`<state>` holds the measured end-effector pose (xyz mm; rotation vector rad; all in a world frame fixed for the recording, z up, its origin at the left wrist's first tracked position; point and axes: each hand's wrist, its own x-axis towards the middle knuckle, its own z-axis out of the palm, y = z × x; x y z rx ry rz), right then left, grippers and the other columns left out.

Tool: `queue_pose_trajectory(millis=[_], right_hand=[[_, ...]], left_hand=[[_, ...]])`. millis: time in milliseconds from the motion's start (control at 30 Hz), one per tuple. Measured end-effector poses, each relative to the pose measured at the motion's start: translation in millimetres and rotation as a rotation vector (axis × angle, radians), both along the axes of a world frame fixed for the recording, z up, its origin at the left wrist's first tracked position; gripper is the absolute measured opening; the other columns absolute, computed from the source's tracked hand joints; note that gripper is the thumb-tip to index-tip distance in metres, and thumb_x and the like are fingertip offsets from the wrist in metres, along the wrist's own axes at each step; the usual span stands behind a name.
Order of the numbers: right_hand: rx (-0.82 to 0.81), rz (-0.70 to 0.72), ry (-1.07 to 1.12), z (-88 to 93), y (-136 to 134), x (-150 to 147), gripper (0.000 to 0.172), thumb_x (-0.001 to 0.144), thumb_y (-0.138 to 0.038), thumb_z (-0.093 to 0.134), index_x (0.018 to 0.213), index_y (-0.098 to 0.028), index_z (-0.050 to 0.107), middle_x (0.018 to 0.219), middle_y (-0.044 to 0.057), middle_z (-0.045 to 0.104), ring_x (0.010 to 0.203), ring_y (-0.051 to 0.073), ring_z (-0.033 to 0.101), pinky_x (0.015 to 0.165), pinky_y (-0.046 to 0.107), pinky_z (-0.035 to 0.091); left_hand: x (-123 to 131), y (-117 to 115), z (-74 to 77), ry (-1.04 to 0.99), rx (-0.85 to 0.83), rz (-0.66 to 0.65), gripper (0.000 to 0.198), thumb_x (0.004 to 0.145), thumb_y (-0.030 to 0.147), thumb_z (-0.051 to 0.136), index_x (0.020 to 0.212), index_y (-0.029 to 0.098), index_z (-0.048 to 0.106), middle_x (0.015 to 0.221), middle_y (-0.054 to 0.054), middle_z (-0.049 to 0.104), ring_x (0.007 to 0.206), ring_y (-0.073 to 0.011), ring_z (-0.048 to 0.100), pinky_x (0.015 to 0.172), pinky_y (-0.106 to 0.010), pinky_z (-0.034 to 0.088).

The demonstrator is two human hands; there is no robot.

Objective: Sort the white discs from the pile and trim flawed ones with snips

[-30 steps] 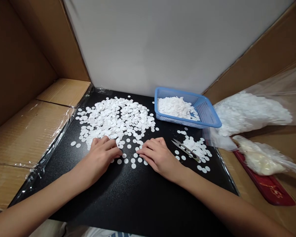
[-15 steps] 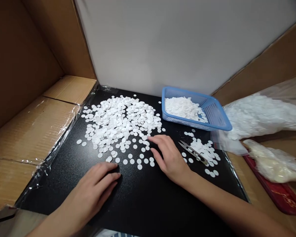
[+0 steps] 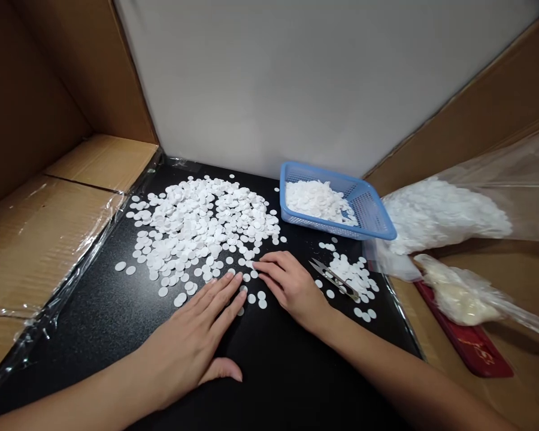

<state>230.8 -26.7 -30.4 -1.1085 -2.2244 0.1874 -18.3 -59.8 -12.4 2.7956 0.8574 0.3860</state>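
A wide heap of small round white discs point(image 3: 193, 221) covers the far part of the black table. Palm down, my left hand point(image 3: 195, 335) lies at the heap's near edge, its fingers stretched over a few loose discs and its thumb apart. My right hand point(image 3: 291, 290) is just right of it, fingers loosely bent and apart. Its fingertips touch or hover over discs at the heap's edge; no held disc shows. Beyond that hand lie thread snips point(image 3: 335, 280), partly on a smaller pile of white discs point(image 3: 353, 272).
A blue plastic basket point(image 3: 336, 230) with white discs stands at the back right. Clear bags point(image 3: 444, 215) of white pieces and a red object point(image 3: 476, 347) lie on cardboard at right. Cardboard point(image 3: 45, 233) borders the left, and a grey wall point(image 3: 260, 90) rises behind.
My left hand has moved right and forward, flattening onto loose discs beside the right hand. The view has shifted, so the basket and heap appear further left. My right hand keeps near the same discs.
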Motion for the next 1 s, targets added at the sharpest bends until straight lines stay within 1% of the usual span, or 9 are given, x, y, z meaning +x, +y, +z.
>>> queue_pose_trajectory(millis=[100,200,400,567,700,767,833,933,1000], right_hand=[[0.094,0.033,-0.108,-1.4,-2.3,2.2,0.024,0.099,-0.013,0.052,0.118,-0.015,0.066,0.112,0.013,0.071,0.100,0.024,0.065,0.084,0.039,0.057],[0.140,0.048,-0.183,-0.4,-8.2,5.0,0.023,0.100,-0.014,0.052,0.116,-0.014,0.068,0.110,0.014,0.073,0.098,0.024,0.066,0.080,0.039,0.056],[0.034,0.039,-0.092,6.3,-15.2,6.2,0.020,0.099,-0.015,0.053,0.109,-0.017,0.070,0.103,0.012,0.072,0.094,0.022,0.067,0.080,0.038,0.059],[0.016,0.100,-0.116,6.7,-11.0,6.1,0.029,0.100,-0.014,0.049,0.124,-0.016,0.064,0.124,0.016,0.069,0.113,0.026,0.065,0.091,0.044,0.060],[-0.010,0.165,-0.135,3.2,-13.8,5.5,0.036,0.098,-0.009,0.048,0.132,-0.012,0.060,0.130,0.018,0.066,0.121,0.028,0.062,0.097,0.046,0.059],[-0.039,0.171,-0.101,1.9,-19.2,3.8,0.041,0.098,-0.008,0.047,0.138,-0.014,0.056,0.131,0.018,0.066,0.122,0.027,0.061,0.099,0.046,0.058],[-0.067,0.165,-0.064,1.5,-25.6,1.5,0.043,0.098,-0.007,0.045,0.140,-0.016,0.054,0.129,0.017,0.066,0.121,0.026,0.062,0.098,0.045,0.059],[-0.117,0.155,-0.019,2.5,-33.4,0.2,0.043,0.098,-0.005,0.043,0.137,-0.017,0.057,0.130,0.015,0.066,0.117,0.024,0.063,0.095,0.040,0.061],[-0.159,0.122,0.023,3.8,-35.4,2.3,0.041,0.098,-0.005,0.044,0.133,-0.018,0.059,0.133,0.015,0.063,0.118,0.023,0.062,0.096,0.038,0.060]], left_hand=[[9.1,11.3,-3.1,0.014,0.021,-0.028,0.101,0.086,0.073,0.051,0.161,0.017,0.011,0.161,-0.021,0.029,0.150,-0.0353,0.027,0.120,-0.051,0.032],[13.8,16.1,-7.0,0.009,0.006,-0.035,0.103,0.085,0.075,0.049,0.161,0.017,0.011,0.161,-0.020,0.030,0.150,-0.0352,0.028,0.119,-0.051,0.031],[9.1,6.4,-9.8,0.029,-0.039,-0.032,0.107,0.084,0.077,0.049,0.162,0.021,0.003,0.163,-0.017,0.028,0.149,-0.0358,0.030,0.118,-0.050,0.032],[5.7,-0.2,-4.9,0.047,-0.027,-0.050,0.112,0.080,0.081,0.050,0.162,0.020,0.004,0.162,-0.019,0.029,0.148,-0.0377,0.033,0.116,-0.051,0.035],[6.9,9.7,1.4,0.041,0.023,-0.030,0.104,0.085,0.078,0.045,0.162,0.020,0.006,0.162,-0.019,0.029,0.148,-0.0359,0.032,0.117,-0.051,0.035],[8.4,18.9,2.5,0.030,0.043,0.012,0.099,0.088,0.075,0.045,0.161,0.019,0.010,0.162,-0.019,0.029,0.149,-0.0344,0.031,0.119,-0.050,0.033],[10.2,28.3,1.3,0.028,0.069,0.039,0.094,0.089,0.073,0.045,0.160,0.017,0.020,0.161,-0.019,0.031,0.149,-0.0341,0.031,0.120,-0.049,0.032],[11.9,38.9,-3.2,0.046,0.111,0.034,0.086,0.091,0.071,0.042,0.154,0.012,0.035,0.157,-0.021,0.039,0.147,-0.0340,0.035,0.120,-0.050,0.031],[11.4,42.5,-5.9,0.050,0.136,0.021,0.083,0.093,0.069,0.042,0.152,0.010,0.037,0.155,-0.021,0.042,0.146,-0.0332,0.038,0.120,-0.049,0.032]])
